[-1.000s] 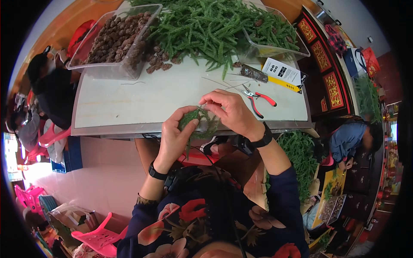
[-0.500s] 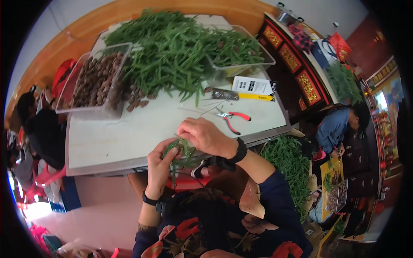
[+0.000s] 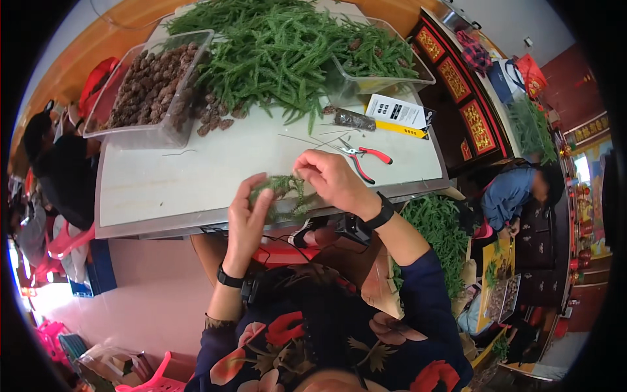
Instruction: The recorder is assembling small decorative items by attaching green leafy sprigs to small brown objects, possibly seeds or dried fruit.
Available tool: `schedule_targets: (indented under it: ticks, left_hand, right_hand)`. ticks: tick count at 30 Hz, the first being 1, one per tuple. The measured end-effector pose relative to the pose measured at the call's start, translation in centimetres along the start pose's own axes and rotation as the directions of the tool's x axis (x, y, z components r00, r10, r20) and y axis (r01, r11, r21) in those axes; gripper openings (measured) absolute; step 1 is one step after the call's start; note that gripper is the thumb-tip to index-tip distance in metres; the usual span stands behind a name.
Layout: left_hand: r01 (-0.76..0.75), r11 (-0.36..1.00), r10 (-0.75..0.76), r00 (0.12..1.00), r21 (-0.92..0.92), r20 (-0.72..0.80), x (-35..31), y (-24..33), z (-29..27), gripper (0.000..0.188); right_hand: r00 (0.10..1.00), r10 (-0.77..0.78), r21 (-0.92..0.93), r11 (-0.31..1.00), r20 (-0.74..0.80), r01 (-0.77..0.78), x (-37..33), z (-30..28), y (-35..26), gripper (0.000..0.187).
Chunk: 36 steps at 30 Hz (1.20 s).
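Hands meet over the near edge of a white table (image 3: 196, 176), where a person in a dark floral top works a small bundle of green sprigs (image 3: 282, 195). The left hand (image 3: 247, 219) rises from below with fingers curled around the bundle, cupping it from the left so it stays gathered just above the table edge. The right hand (image 3: 330, 179) arches over from the right, wrist bent, its fingertips pinched on the top of the sprigs, apparently to bind or tuck them. Both wrists carry dark bands. Just beyond the right hand lie red-handled pliers (image 3: 364, 157) and thin lengths of wire (image 3: 313, 140), kept within easy reach. Farther back, a large heap of green sprigs (image 3: 274, 52) covers the table's far half, flanked by a clear tray of brown cones (image 3: 147, 88) on the left and a clear tub (image 3: 385, 68) on the right. Another person in blue (image 3: 513, 193) sits off to the right.
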State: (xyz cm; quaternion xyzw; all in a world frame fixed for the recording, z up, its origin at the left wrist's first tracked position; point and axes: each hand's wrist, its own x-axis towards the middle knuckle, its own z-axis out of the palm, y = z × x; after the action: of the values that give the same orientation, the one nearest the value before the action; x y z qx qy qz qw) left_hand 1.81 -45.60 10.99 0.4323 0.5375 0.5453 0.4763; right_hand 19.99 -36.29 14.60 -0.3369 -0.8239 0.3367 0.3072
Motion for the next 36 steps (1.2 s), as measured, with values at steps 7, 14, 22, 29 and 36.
schedule_targets:
  ticks: [7, 14, 22, 29, 36]
  left_hand:
    - [-0.139, 0.978, 0.169, 0.967, 0.159, -0.192, 2.1, -0.8, -2.4, 0.023]
    - [-0.235, 0.861, 0.327, 0.935, 0.451, -0.136, 0.8, 3.3, -3.4, 0.019]
    - [-0.334, 0.810, 0.435, 0.893, 0.481, -0.113, -0.6, 4.5, -3.5, 0.017]
    - [-0.328, 0.792, 0.445, 0.887, 0.515, -0.119, -2.8, 5.5, -2.1, 0.017]
    - [-0.326, 0.793, 0.440, 0.890, 0.515, -0.115, -3.0, 4.7, -0.1, 0.016]
  right_hand:
    - [0.931, 0.360, 0.280, 0.889, 0.059, -0.361, -0.8, -5.0, -0.4, 0.007]
    - [0.847, 0.504, 0.310, 0.843, -0.171, -0.439, 0.1, -14.1, -4.3, 0.007]
    - [0.560, 0.380, 0.322, 0.925, -0.736, -0.204, 5.0, -24.0, -4.0, 0.015]
    - [0.775, 0.256, 0.097, 0.964, -0.578, -0.246, -1.8, -11.3, -1.6, 0.012]
    - [0.845, 0.084, -0.049, 0.990, -0.528, -0.129, -7.2, -3.9, -1.6, 0.011]
